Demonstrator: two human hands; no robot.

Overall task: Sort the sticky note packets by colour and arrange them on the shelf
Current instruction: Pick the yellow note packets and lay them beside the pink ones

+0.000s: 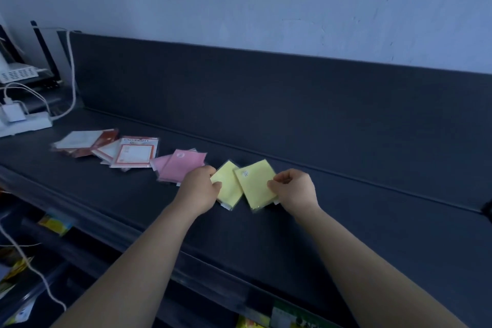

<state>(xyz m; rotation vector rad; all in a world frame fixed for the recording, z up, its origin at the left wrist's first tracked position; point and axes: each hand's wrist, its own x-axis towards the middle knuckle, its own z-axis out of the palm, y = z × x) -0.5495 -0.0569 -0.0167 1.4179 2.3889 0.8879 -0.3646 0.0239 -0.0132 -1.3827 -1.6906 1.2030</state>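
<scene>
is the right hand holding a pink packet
No, the right hand pinches the right yellow packet, the left hand grips the left yellow packet; pink packets lie further left.

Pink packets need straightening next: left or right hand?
Probably left. The left hand lies against the pink packets, gripping the left yellow packet; the right hand pinches the right yellow packet, farther off.

Print on white-and-red packet (134, 153) illegible
</scene>
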